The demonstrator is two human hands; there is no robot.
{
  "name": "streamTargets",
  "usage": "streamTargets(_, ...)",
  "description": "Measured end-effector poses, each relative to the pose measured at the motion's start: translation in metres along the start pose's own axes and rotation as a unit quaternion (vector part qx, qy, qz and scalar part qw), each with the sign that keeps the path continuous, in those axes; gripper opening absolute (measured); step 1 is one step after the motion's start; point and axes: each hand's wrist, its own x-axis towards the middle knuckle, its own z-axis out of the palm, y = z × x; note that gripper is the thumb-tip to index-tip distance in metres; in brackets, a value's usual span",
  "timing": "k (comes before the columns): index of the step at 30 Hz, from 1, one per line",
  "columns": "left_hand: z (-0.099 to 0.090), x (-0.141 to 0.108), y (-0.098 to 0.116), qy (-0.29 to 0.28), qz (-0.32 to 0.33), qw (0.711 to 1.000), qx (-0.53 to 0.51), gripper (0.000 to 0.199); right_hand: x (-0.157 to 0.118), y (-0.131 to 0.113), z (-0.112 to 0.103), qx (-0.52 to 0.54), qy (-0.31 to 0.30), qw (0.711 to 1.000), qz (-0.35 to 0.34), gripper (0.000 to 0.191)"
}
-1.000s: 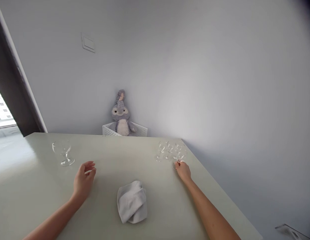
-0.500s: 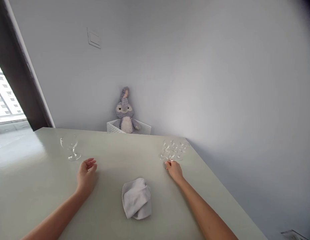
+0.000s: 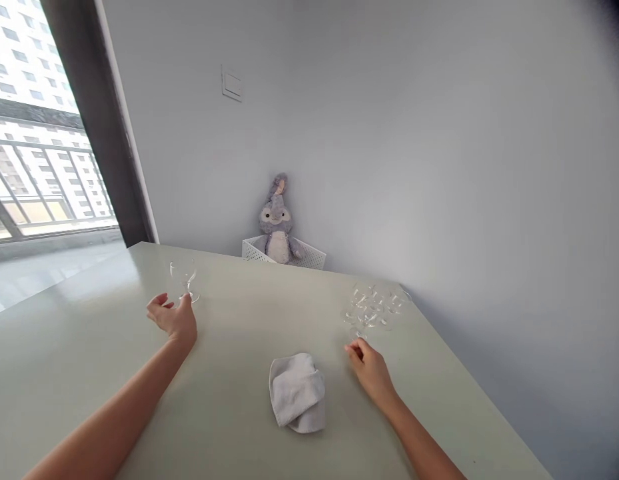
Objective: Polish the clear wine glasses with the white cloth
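A clear stemmed glass (image 3: 183,273) stands upright near the table's far left. My left hand (image 3: 175,319) is just in front of its foot, fingers apart and holding nothing; whether it touches the glass is unclear. Several similar glasses (image 3: 372,308) stand close together at the far right. Just in front of them is my right hand (image 3: 370,368), fingers loosely curled and parted, with nothing visible in them. A crumpled light grey cloth (image 3: 298,393) lies on the table between my forearms.
The pale green table (image 3: 229,413) meets the wall along its right side. Behind its far edge, a grey plush rabbit (image 3: 278,230) sits in a white perforated basket (image 3: 314,257). A window lies at the far left.
The view has turned left. My left hand has moved left to the single glass and opened wider. My right hand has let go of the front glass of the group and drawn back.
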Motion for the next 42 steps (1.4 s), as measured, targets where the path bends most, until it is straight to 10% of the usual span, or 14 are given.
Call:
streamTargets(6,0.018,0.016,0.007,-0.061,0.005,0.996,0.070,0.094,-0.036,-0.084,0.004,-0.008,-0.202,0.926,-0.319,0.049)
streamTargets(9,0.024,0.019,0.008,-0.092,-0.019,0.993,0.076,0.098,-0.043,-0.090,0.021,-0.085,-0.246,0.895,-0.361,0.048)
streamTargets(16,0.031,0.030,-0.001,-0.098,0.001,0.992,0.074,0.070,-0.025,-0.068,0.047,0.160,-0.220,0.936,-0.221,0.016)
streamTargets(22,0.038,0.011,-0.010,-0.149,0.039,0.986,0.059,0.047,-0.011,-0.051,0.042,0.499,-0.165,0.846,0.089,0.041)
streamTargets(24,0.039,-0.001,-0.006,-0.173,0.063,0.981,0.059,0.044,-0.010,-0.049,0.036,0.513,-0.156,0.839,0.090,0.040)
streamTargets(29,0.040,-0.037,0.015,-0.233,0.155,0.958,0.069,0.041,-0.007,-0.048,0.016,0.380,-0.017,0.924,-0.024,0.036)
streamTargets(36,0.033,-0.097,0.039,-0.341,0.300,0.875,0.166,0.043,-0.007,-0.039,-0.006,0.574,0.021,0.812,0.106,0.042)
streamTargets(42,0.022,-0.144,0.042,-0.422,0.402,0.796,0.166,0.058,-0.012,-0.045,0.000,0.607,0.038,0.778,0.158,0.043)
